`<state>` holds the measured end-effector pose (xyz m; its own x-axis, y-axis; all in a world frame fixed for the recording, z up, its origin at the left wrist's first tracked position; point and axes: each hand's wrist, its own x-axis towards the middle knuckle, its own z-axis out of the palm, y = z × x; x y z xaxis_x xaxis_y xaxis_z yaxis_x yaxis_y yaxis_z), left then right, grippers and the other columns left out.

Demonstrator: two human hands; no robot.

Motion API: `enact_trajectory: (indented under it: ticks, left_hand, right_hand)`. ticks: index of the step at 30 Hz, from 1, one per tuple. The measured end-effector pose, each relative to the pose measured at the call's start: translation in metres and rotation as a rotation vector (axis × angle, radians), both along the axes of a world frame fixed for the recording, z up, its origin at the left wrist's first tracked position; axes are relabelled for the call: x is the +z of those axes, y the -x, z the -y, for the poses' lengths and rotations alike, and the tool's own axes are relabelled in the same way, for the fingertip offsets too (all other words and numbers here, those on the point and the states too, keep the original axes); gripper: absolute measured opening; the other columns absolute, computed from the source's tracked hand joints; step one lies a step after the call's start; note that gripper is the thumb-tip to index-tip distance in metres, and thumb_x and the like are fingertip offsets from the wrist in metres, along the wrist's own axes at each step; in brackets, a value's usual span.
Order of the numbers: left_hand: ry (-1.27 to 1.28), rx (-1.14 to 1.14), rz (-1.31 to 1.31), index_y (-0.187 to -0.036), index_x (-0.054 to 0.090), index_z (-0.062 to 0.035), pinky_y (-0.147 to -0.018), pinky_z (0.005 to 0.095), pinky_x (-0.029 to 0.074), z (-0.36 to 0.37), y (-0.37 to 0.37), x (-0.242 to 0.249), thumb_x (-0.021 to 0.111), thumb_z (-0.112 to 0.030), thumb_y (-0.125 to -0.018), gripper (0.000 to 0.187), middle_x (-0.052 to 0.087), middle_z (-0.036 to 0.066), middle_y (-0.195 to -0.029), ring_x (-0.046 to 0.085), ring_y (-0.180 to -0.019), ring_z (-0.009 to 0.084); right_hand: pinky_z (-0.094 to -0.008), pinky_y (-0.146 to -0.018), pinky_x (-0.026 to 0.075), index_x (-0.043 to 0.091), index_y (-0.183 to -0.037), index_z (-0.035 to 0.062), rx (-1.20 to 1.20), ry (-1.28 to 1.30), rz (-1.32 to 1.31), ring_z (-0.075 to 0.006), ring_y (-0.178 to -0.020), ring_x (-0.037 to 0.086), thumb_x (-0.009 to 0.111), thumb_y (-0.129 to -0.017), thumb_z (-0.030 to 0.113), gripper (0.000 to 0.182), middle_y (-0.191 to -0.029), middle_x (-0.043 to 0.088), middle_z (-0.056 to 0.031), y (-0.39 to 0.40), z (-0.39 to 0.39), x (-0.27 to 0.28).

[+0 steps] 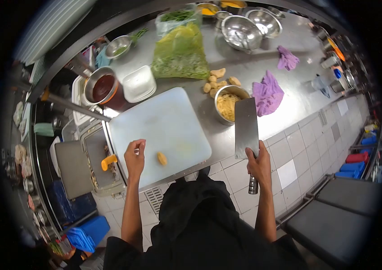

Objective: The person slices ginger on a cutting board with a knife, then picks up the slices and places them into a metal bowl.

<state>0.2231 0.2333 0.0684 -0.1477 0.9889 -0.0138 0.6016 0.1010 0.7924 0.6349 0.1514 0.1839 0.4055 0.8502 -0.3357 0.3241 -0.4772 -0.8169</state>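
Note:
In my right hand is a wide cleaver, its blade pointing away from me beside the steel pot of pale yellow shreds. My left hand hovers over the left front of the white cutting board, fingers curled and close together; whether anything small is between them I cannot make out. A single peeled yellowish piece lies on the board, just right of my left hand. Several similar pieces lie on the steel table behind the pot.
Purple cloths lie right of the pot. White trays, a pot of dark red sauce and a green bag stand beyond the board. Steel bowls are at the back. An orange-handled tool rests at the left bin.

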Motion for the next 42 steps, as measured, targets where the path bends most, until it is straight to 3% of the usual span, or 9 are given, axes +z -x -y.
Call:
enact_trajectory:
  ticks: [2,4,8,10,13,19,24,32,42]
  left_hand:
    - [0.036,0.029,0.001,-0.116,0.073,-0.009,-0.081,0.0352,0.055,0.023,0.015,-0.026,0.07,-0.019,-0.1,0.019,0.074,0.008,-0.107,0.071,-0.089,0.0205]
    - [0.103,-0.006,0.015,-0.121,0.072,-0.0104,-0.08,0.035,0.056,0.051,0.02,-0.027,0.077,-0.017,-0.094,0.028,0.073,0.008,-0.109,0.072,-0.088,0.0209]
    - [0.044,-0.184,-0.053,-0.133,0.067,-0.0135,-0.085,0.0377,0.055,0.064,-0.009,-0.009,0.087,-0.019,-0.081,0.056,0.067,0.01,-0.128,0.069,-0.103,0.0245]
    - [-0.103,-0.35,-0.236,-0.136,0.066,-0.0142,-0.095,0.0403,0.054,0.059,-0.02,-0.023,0.088,-0.019,-0.079,0.061,0.062,0.01,-0.136,0.064,-0.113,0.0305]
    - [-0.09,-0.353,-0.122,-0.135,0.067,-0.0152,-0.098,0.0414,0.052,0.048,-0.042,-0.035,0.088,-0.022,-0.079,0.061,0.063,0.008,-0.133,0.063,-0.113,0.0312]
    - [-0.164,-0.449,-0.169,-0.132,0.068,-0.017,-0.097,0.0418,0.045,0.026,-0.114,-0.031,0.088,-0.026,-0.076,0.06,0.063,0.005,-0.129,0.061,-0.115,0.0238]
    - [-0.147,-0.444,-0.167,-0.132,0.068,-0.0169,-0.1,0.0424,0.044,0.03,-0.109,-0.033,0.089,-0.027,-0.076,0.061,0.064,0.004,-0.128,0.059,-0.117,0.0263]
    - [-0.288,-0.432,-0.071,-0.11,0.071,-0.0103,-0.084,0.0408,0.055,0.019,-0.107,-0.048,0.076,-0.014,-0.089,0.022,0.064,0.01,-0.113,0.066,-0.099,0.0305]
    - [-0.378,-0.562,-0.101,-0.109,0.068,-0.0088,-0.084,0.0427,0.055,0.007,-0.109,-0.064,0.073,-0.006,-0.083,0.027,0.061,0.013,-0.106,0.064,-0.097,0.0318]
  right_hand:
    - [-0.0331,-0.042,0.043,0.055,-0.122,-0.005,0.078,0.042,-0.02,-0.0119,-0.047,0.053,0.066,-0.099,0.011,0.03,-0.068,0.06,-0.0071,0.007,0.001,-0.007]
    - [-0.052,-0.058,0.051,0.053,-0.116,-0.0042,0.31,-0.051,0.213,-0.0466,-0.064,0.069,0.066,-0.098,0.012,0.027,-0.075,0.069,-0.0278,0.016,0.007,-0.027]
    - [-0.0595,-0.062,0.048,0.052,-0.121,-0.0033,0.553,0.039,0.267,-0.0573,-0.079,0.062,0.065,-0.098,0.012,0.031,-0.077,0.064,-0.0355,0.059,0.008,-0.042]
    - [-0.0602,-0.062,0.048,0.051,-0.122,-0.0032,0.578,0.029,0.28,-0.0567,-0.077,0.062,0.064,-0.098,0.011,0.031,-0.076,0.064,-0.0349,0.072,0.012,-0.065]
    - [-0.061,-0.061,0.047,0.048,-0.123,-0.0033,0.6,-0.003,0.328,-0.0559,-0.073,0.063,0.059,-0.1,0.009,0.029,-0.073,0.064,-0.0337,0.082,0.017,-0.076]
    - [-0.0599,-0.06,0.047,0.047,-0.123,-0.0044,0.477,0.046,0.365,-0.0547,-0.071,0.064,0.056,-0.102,0.009,0.026,-0.073,0.065,-0.0331,0.086,0.016,-0.058]
    - [-0.0611,-0.064,0.049,0.046,-0.127,-0.0024,0.537,0.006,0.317,-0.0552,-0.074,0.064,0.053,-0.102,0.004,0.027,-0.08,0.066,-0.0326,0.091,0.021,-0.049]
    - [-0.0624,-0.072,0.051,0.045,-0.129,-0.0023,0.628,0.099,0.307,-0.0557,-0.084,0.066,0.047,-0.104,0.007,0.027,-0.093,0.068,-0.0353,0.104,0.036,-0.093]
    - [-0.0646,-0.075,0.052,0.042,-0.135,0.003,0.58,0.271,0.335,-0.0579,-0.086,0.065,0.048,-0.092,0.0,0.043,-0.106,0.066,-0.0355,0.122,0.054,-0.079]
